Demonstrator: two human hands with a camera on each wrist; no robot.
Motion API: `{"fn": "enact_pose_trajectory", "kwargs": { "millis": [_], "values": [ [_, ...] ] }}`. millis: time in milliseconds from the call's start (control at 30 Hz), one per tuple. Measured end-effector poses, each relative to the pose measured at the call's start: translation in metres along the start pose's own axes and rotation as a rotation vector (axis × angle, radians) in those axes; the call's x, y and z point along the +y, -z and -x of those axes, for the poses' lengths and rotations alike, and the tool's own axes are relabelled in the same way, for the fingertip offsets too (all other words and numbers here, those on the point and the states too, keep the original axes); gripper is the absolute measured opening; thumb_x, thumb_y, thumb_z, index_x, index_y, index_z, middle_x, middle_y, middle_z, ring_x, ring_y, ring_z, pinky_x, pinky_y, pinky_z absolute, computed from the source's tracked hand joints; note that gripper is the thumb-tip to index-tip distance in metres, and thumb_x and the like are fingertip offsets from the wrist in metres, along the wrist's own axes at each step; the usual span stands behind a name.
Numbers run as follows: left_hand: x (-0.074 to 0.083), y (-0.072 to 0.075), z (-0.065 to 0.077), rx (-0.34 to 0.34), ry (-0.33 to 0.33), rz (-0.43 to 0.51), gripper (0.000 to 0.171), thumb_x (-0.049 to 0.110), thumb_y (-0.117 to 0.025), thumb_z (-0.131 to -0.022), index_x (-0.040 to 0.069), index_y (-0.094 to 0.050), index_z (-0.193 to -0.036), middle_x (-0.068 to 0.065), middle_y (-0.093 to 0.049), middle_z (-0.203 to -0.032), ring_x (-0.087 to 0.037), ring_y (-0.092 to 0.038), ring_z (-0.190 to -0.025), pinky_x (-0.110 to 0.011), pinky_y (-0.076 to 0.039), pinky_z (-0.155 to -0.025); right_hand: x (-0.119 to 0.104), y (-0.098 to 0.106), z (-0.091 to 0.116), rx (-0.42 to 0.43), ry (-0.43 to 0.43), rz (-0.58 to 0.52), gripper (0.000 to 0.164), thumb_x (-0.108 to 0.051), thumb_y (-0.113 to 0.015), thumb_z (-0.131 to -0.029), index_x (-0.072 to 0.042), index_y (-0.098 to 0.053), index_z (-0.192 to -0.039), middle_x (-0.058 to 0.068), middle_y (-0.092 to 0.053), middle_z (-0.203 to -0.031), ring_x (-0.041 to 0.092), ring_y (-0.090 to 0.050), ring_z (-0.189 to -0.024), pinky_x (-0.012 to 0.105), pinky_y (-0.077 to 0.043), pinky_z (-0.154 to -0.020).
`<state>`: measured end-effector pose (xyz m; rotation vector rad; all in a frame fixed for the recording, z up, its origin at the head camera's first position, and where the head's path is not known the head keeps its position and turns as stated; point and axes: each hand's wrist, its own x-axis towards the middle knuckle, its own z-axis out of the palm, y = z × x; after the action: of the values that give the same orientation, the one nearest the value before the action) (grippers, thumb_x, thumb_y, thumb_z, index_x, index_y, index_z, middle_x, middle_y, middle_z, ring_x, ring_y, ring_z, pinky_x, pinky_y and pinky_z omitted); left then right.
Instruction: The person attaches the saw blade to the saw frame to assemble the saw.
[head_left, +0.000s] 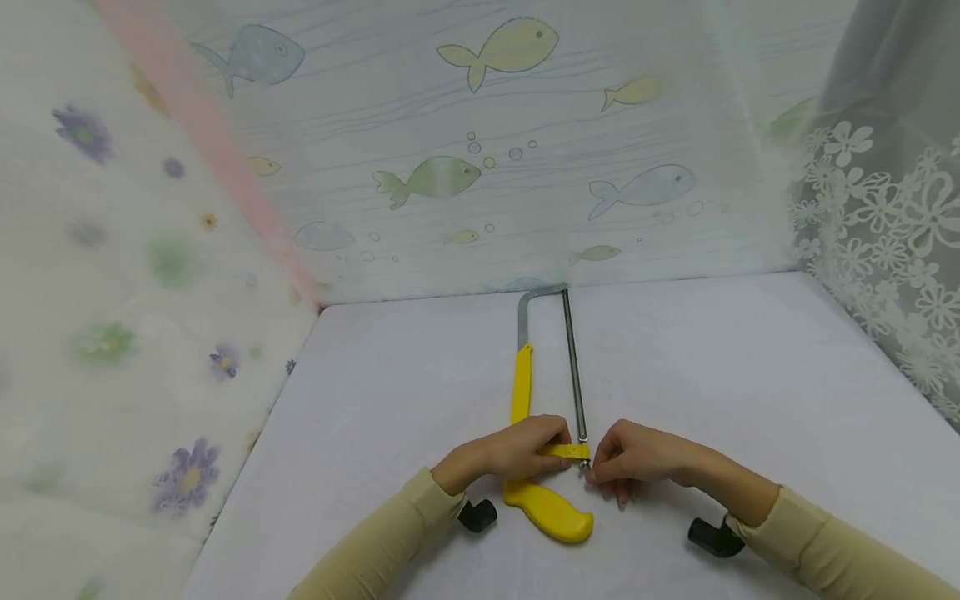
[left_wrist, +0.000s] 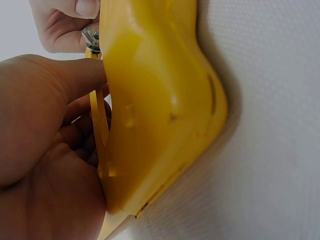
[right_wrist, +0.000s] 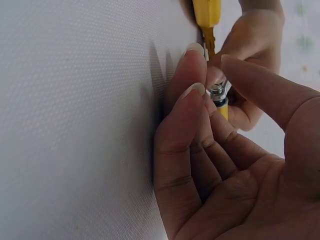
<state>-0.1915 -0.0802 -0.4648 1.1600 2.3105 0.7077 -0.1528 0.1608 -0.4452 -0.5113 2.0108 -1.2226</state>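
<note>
A hacksaw point(head_left: 521, 383) with a yellow body and grey metal bow lies on the white surface. Its blade side point(head_left: 573, 367) runs along the right, and its yellow handle point(head_left: 555, 512) points toward me. My left hand point(head_left: 528, 446) grips the frame near the yellow blade holder point(head_left: 570, 451), thumb against the yellow body in the left wrist view. A metal wing nut point(right_wrist: 216, 91) sits at the holder's end. My right hand point(head_left: 645, 454) is right beside it, fingers bent and thumb apart from them around the nut. Whether a fingertip touches the nut is hard to tell.
The white cloth-covered table point(head_left: 405, 367) extends around the saw. A fish-patterned curtain point(head_left: 450, 208) hangs along the back, with a flowered sheet point(head_left: 150, 333) at left and lace point(head_left: 900, 242) at right. Black wrist mounts point(head_left: 480, 516) hang below both sleeves.
</note>
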Motion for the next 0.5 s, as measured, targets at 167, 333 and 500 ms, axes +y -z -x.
{"fn": "enact_pose_trajectory", "kwargs": {
  "millis": [167,333,500],
  "values": [
    [0.002,0.0011,0.0008,-0.003,0.007,0.0,0.012,0.021,-0.066,-0.102,0.013,-0.058,-0.107,0.009,-0.057,-0.097,-0.005,-0.05,-0.087,-0.017,-0.044,-0.08,0.0012,-0.0013,-0.0028,0.003,-0.012,-0.007,0.032,-0.026,-0.072,-0.096,0.0,-0.073,-0.079,0.009,-0.068,-0.068,0.014,-0.059,-0.053,0.024,-0.044,-0.049],
    [0.0012,0.0008,0.0007,-0.005,0.006,0.003,0.011,0.02,-0.065,-0.102,0.013,-0.058,-0.107,0.009,-0.057,-0.097,-0.005,-0.051,-0.087,-0.017,-0.044,-0.081,0.0005,-0.0024,-0.0056,0.013,-0.028,0.001,0.036,-0.031,-0.07,-0.097,-0.001,-0.073,-0.078,0.009,-0.069,-0.068,0.014,-0.06,-0.052,0.025,-0.045,-0.05],
    [0.0001,0.0004,0.0001,-0.001,0.002,0.004,0.011,0.02,-0.065,-0.102,0.013,-0.058,-0.107,0.008,-0.057,-0.097,-0.005,-0.051,-0.087,-0.017,-0.044,-0.081,-0.0019,-0.0033,-0.0073,0.019,-0.044,0.004,0.036,-0.033,-0.068,-0.098,-0.003,-0.074,-0.08,0.01,-0.07,-0.069,0.014,-0.061,-0.053,0.025,-0.046,-0.05]
  ]
}}
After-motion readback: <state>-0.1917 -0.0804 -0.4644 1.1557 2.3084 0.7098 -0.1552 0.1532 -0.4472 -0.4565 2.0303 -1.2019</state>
